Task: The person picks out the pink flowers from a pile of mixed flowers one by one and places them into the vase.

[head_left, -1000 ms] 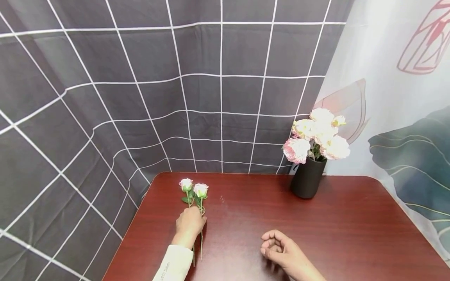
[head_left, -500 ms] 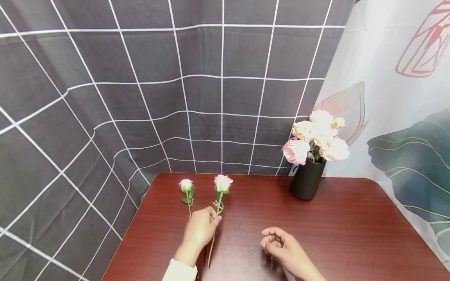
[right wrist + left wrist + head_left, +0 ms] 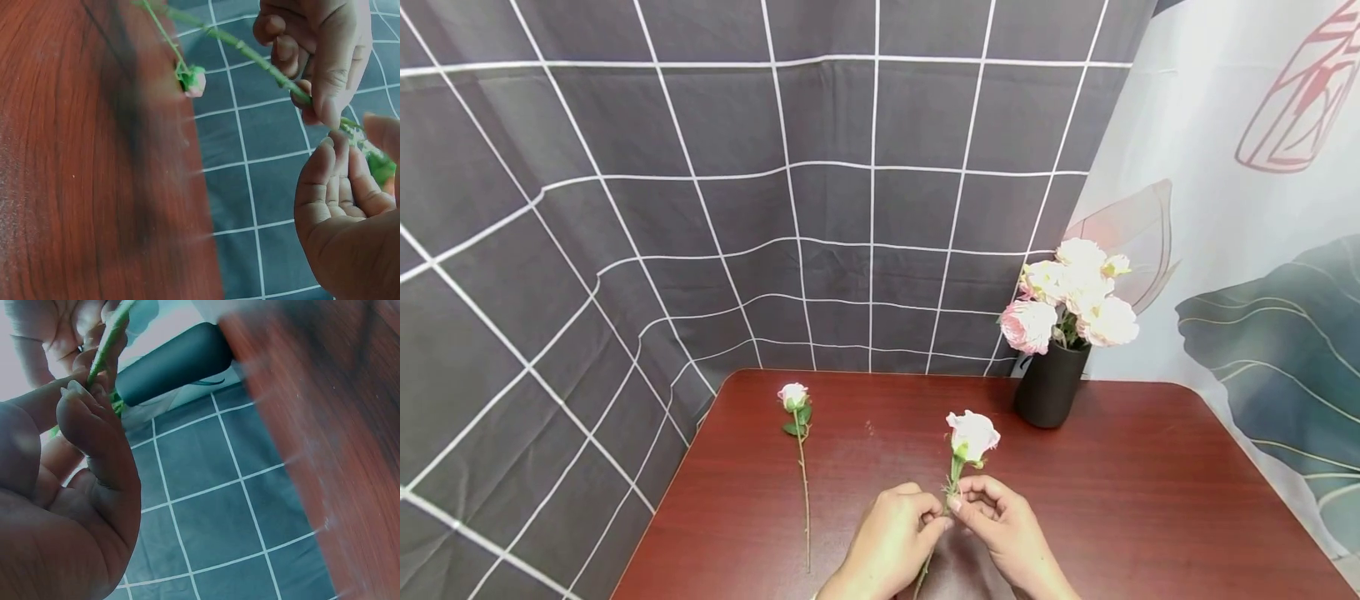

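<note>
Both hands meet over the tabletop: the left hand and right hand pinch one rose by its stem, bloom pointing away toward the vase.

Pale pink rose, reddish-brown table

Curtained studio booth, wooden table

- No readable text, label, brand, number or sign is seen in any view.
- Only drawn outlines are carried by the printed curtain at the right of the frame, with no lettering.
</note>
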Available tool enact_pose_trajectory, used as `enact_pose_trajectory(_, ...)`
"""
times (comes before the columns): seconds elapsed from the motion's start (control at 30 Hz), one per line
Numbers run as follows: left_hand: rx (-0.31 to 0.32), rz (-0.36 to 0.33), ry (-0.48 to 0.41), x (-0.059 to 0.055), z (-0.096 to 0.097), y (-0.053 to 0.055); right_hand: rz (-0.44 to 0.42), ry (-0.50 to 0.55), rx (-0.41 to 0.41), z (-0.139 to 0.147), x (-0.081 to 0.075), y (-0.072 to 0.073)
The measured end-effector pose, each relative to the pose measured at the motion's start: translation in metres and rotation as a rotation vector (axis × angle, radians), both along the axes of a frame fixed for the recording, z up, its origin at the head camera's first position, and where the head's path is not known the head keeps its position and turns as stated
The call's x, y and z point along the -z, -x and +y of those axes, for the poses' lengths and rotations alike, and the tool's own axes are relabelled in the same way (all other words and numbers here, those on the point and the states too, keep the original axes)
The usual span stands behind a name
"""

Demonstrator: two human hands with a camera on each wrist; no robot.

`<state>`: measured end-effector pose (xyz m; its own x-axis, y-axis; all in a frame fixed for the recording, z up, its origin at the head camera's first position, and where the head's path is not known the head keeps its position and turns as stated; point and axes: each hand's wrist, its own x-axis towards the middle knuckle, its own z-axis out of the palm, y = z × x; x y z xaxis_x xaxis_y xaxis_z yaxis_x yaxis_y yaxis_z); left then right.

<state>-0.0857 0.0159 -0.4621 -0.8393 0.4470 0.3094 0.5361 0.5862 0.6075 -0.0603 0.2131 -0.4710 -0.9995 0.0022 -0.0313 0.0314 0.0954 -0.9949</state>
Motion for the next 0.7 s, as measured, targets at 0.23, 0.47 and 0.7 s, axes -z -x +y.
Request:
enact_pose_trajectory(0.23, 0.01, -0.024, -0.043, 0.002, 0.005, -0.001, -0.072, 0.105, 0.001, 0.007, 0.007, -0.002)
enact_pose_trajectory(0.47, 0.066, 0.028, -0.067, 0.004, 0.003, 0.001, 0.055, 0.227, -0.152, 0.017, 0.019, -0.008)
enact_pose_trajectory(0.7, 0.1, 0.048, -0.041, 0.004, 0.003, 0.001, 0.24, 0.196, -0.124, 0.012, 0.021, -0.01)
